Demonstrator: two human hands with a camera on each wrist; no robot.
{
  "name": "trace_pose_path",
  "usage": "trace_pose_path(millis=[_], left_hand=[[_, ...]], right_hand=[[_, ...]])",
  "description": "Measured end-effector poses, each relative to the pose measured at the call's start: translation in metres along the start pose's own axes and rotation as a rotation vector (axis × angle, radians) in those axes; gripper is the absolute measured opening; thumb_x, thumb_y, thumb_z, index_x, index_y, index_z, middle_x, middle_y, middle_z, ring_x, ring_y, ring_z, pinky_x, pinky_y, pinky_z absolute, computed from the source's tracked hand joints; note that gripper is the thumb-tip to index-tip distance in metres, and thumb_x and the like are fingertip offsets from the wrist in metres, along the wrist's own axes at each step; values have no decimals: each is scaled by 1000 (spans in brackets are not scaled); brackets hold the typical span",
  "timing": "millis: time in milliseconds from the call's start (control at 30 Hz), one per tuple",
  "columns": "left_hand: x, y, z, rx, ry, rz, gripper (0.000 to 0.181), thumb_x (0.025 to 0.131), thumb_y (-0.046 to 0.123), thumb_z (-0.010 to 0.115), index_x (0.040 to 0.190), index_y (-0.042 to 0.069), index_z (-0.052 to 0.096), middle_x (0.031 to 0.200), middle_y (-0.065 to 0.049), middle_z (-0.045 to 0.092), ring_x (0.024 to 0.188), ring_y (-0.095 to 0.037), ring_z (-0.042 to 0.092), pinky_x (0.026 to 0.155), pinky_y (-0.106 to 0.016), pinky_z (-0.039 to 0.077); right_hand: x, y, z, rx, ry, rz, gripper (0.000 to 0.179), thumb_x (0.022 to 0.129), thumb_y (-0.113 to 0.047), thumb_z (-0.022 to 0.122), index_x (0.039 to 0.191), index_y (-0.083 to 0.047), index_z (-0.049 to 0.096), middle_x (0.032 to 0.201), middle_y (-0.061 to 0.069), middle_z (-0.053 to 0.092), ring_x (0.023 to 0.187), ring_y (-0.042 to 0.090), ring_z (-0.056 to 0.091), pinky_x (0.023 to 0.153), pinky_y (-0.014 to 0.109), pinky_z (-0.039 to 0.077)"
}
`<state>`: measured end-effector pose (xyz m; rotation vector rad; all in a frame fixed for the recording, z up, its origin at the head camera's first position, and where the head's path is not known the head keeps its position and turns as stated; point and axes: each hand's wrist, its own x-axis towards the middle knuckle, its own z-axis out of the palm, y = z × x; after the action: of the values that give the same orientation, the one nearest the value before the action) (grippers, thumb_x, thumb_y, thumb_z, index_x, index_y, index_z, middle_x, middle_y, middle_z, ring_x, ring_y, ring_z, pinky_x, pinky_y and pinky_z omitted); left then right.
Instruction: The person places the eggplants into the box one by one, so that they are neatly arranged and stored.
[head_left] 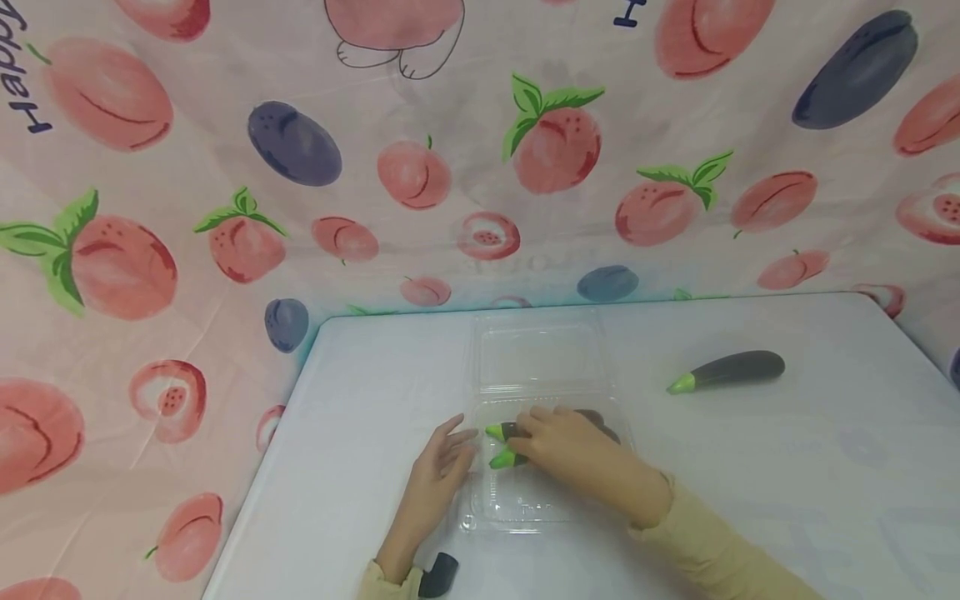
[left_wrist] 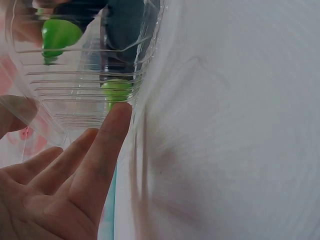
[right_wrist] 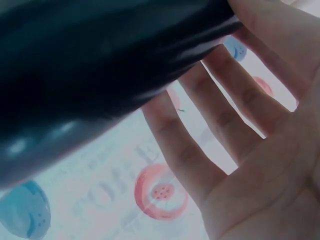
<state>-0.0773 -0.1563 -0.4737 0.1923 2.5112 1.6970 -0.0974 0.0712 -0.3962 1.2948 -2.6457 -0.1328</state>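
Observation:
A clear plastic clamshell box [head_left: 517, 504] lies opened on the white table, its lid [head_left: 540, 354] folded back. My right hand [head_left: 577, 458] reaches over the box and grips a dark eggplant [right_wrist: 100, 65] with a green tip, thumb on one side and fingers on the other. Another eggplant [left_wrist: 120, 40] lies inside the box, its green tip at the left wall; the right hand partly covers both in the head view. At the box's left side, my left hand [head_left: 435, 475] has its fingers extended, fingertips right at the clear wall.
A third eggplant [head_left: 738, 369] lies on the table [head_left: 750, 475] to the right, green tip pointing left. Behind the table and on the left hangs a pink cloth [head_left: 450, 100] printed with fruit. A black wrist device [head_left: 438, 575] shows by the left sleeve.

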Motion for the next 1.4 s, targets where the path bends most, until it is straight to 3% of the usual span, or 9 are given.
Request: trace_pose_path(millis=[133,400,767,1067,1400], left_hand=[[0,-1,0,0,-1,-7,53,103,32,54,151,17,37,140,-13,58,127,-32,58,92,-26,58],[0,-2,-1,-16,-6,7,53,103,32,55,151,17,38,140,-15,57,127,-34,57,93,-29,59],[0,-3,-1,-21,-2,-33,53,103,31,55,152,21,36,141,-8,58,127,-28,58,93,-25,58],[1,-4,0,-29,-5,-13,53,103,31,55,151,17,37,140,-14,57,128,-34,57,93,-28,58],[1,-3,0,-17,-1,-14,52,103,30,54,151,17,37,140,-13,57,127,-33,57,93,-29,58]], right_hand=[[1,-2,3,4,-2,-5,25,82,-24,79,107,-24,74,94,-5,67,78,9,57,62,17,52],[3,-6,10,7,-11,-28,24,83,-24,78,107,-24,74,102,-2,69,90,13,64,76,25,60],[4,-9,18,40,-26,-28,21,83,-27,77,103,-24,74,100,-2,67,90,13,64,68,24,58],[6,-11,21,28,-26,-30,20,82,-30,77,101,-24,75,97,-3,68,86,12,64,66,23,57],[6,-11,25,6,9,-40,18,83,-27,77,100,-23,75,95,-4,67,84,11,63,65,21,55]])
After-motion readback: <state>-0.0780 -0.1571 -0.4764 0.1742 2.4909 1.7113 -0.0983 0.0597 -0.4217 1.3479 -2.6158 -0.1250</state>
